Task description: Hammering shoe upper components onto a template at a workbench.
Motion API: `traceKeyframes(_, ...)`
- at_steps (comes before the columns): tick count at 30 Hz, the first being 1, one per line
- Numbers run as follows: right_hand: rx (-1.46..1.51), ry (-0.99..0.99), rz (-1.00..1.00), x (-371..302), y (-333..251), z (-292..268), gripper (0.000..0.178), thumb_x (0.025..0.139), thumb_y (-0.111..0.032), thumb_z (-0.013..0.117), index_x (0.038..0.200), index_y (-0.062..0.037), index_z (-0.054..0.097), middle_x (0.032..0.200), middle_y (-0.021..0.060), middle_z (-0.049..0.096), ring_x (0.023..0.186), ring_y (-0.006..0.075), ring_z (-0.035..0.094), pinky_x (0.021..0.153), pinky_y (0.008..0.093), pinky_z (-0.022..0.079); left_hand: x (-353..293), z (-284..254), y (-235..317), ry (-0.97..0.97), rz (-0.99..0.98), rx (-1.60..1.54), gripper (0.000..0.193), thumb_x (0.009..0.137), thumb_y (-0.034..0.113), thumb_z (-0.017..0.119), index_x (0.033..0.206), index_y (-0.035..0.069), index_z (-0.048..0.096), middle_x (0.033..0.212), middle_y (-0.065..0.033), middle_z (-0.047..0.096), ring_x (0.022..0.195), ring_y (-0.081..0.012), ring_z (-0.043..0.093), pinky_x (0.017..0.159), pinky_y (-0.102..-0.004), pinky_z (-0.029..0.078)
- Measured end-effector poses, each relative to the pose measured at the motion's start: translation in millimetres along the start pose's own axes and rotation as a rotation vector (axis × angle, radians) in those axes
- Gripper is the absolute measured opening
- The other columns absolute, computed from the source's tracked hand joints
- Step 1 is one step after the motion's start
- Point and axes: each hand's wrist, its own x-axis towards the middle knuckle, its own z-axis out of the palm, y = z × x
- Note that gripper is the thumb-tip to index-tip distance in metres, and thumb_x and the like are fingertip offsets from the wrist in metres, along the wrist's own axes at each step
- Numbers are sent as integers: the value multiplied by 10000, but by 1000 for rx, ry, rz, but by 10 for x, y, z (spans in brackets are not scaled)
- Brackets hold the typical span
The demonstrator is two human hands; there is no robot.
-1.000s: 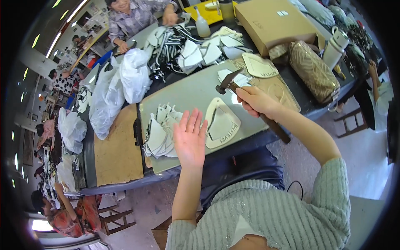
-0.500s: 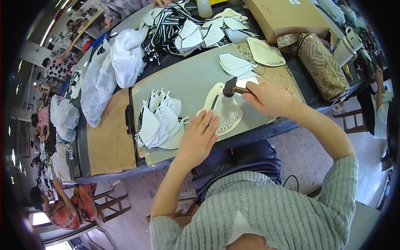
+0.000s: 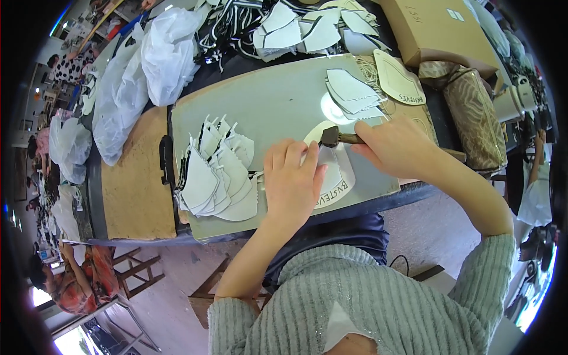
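Observation:
My right hand (image 3: pixel 395 147) is closed round the short handle of a hammer (image 3: pixel 330 136). Its dark head is over the upper part of a cream card template (image 3: pixel 342 190), touching or just above it. A white cut piece (image 3: pixel 332 168) lies on the template, which has lettering along its lower edge. My left hand (image 3: pixel 293 183) rests on the template's left side, fingers stretched out, fingertips close to the hammer head. The hand hides part of the template and white piece. Left of it, a pile of white cut pieces (image 3: pixel 216 177) with dark edging lies on the grey board (image 3: pixel 278 94).
Another stack of white pieces (image 3: pixel 353 97) and a second cream template (image 3: pixel 399 80) lie at the board's far right. Beyond are striped straps (image 3: pixel 236 26), a cardboard box (image 3: pixel 441 35) and a patterned pouch (image 3: pixel 476 118). White plastic bags (image 3: pixel 168 56) stand far left.
My left hand has moved up the template, its fingertips now close to the hammer head. My right hand still grips the hammer. The whole view has shifted a little.

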Motion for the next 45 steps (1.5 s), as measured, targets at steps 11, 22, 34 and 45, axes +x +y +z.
traceKeyframes(11, 83, 114, -90, 106, 196, -71, 331, 964, -356, 546, 901, -31, 530, 587, 109, 602, 506, 317, 605, 477, 434, 461, -29, 32, 5, -37, 70, 151, 356, 812, 135, 711, 1158, 73, 660, 1060, -77, 533, 1049, -288, 548, 952, -531, 433)
traceKeyframes(22, -50, -17, -130, 134, 159, -78, 343, 951, -380, 557, 880, -45, 533, 597, 99, 611, 497, 304, 612, 466, 424, 461, -31, 29, 4, -51, 68, 141, 326, 807, 138, 718, 1117, 54, 660, 1094, -89, 530, 1060, -287, 546, 954, -548, 425)
traceKeyframes(34, 50, -35, -47, 151, 178, -13, 284, 923, -310, 618, 898, -54, 498, 678, 114, 594, 581, 314, 614, 517, 437, 447, -101, 29, -47, -53, 81, 41, 380, 795, 157, 715, 1136, 17, 623, 1089, -96, 546, 1087, -281, 548, 1008, -560, 397)
traceKeyframes(45, 187, 133, 110, 41, -33, -107, 243, 937, -280, 594, 909, -54, 506, 684, 151, 610, 608, 373, 604, 544, 469, 448, -31, -30, -96, -82, -68, -273, 408, 812, 118, 679, 1196, 8, 596, 1084, -100, 527, 1099, -298, 507, 1042, -523, 347)
